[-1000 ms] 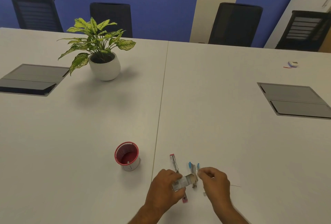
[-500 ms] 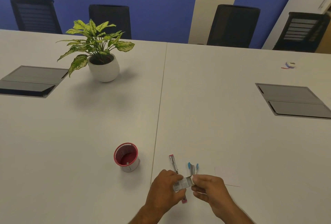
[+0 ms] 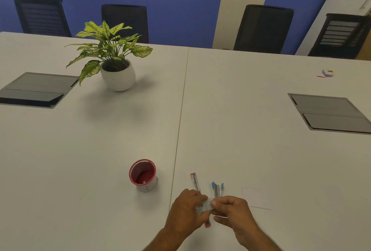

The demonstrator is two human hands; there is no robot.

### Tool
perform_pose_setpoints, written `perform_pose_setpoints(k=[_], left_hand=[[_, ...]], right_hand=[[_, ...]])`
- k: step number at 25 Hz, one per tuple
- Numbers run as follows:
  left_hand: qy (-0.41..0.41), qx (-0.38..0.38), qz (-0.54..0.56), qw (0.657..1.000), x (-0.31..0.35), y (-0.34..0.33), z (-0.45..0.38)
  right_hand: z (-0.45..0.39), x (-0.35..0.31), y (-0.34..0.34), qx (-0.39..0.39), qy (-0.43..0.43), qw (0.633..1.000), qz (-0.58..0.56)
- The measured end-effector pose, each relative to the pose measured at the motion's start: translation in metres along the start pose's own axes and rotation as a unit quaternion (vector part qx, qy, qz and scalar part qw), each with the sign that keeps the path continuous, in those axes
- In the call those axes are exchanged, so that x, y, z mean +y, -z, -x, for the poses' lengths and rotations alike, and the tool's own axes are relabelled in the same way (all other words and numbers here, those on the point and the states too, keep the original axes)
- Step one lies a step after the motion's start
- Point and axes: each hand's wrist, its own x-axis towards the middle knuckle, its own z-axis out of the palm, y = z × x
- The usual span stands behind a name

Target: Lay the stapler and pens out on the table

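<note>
At the lower centre of the frame, the left hand [image 3: 187,211] and right hand [image 3: 232,210] meet over the white tabletop [image 3: 241,130]. The fingers of both are curled and pinch a small printed packet [image 3: 204,206] between them, held just above the surface. A red-capped pen [image 3: 195,182] lies partly under the left hand; blue-capped pens [image 3: 217,189] lie just above the right hand. A red cup [image 3: 143,174] stands to the left, near the hands. A potted plant [image 3: 114,58] sits in the upper left.
</note>
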Motion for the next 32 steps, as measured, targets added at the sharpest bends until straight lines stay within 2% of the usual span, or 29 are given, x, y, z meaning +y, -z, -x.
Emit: perform_pose_setpoints(k=[6, 9, 13, 18, 22, 27, 29, 32], left_hand=[[0.016, -0.005, 0.003, 1.000, -0.002, -0.003, -0.003], [0.016, -0.005, -0.009, 1.000, -0.004, -0.007, -0.006], [-0.009, -0.019, -0.041, 0.999, -0.006, -0.013, -0.014], [-0.026, -0.020, -0.071, 0.997, -0.012, -0.020, -0.027], [-0.004, -0.001, -0.053, 0.999, -0.028, -0.024, -0.032], [-0.007, 0.015, -0.160, 0.987, -0.062, -0.020, -0.042], [0.022, 0.013, -0.206, 0.978, -0.075, -0.024, -0.044], [0.080, -0.041, -0.241, 0.966, -0.089, -0.036, -0.049]], right_hand=[[-0.003, 0.001, -0.005, 0.015, 0.001, 0.999, 0.029], [-0.004, 0.002, -0.014, 0.053, 0.024, 0.995, 0.084], [-0.003, -0.002, -0.028, 0.081, 0.068, 0.957, 0.271], [-0.018, -0.007, -0.037, 0.094, 0.098, 0.929, 0.343], [-0.035, -0.013, -0.038, 0.093, 0.090, 0.921, 0.367], [-0.065, -0.030, -0.033, 0.143, 0.101, 0.906, 0.386], [-0.080, -0.037, -0.034, 0.160, 0.126, 0.895, 0.396], [-0.101, -0.046, -0.037, 0.191, 0.153, 0.880, 0.407]])
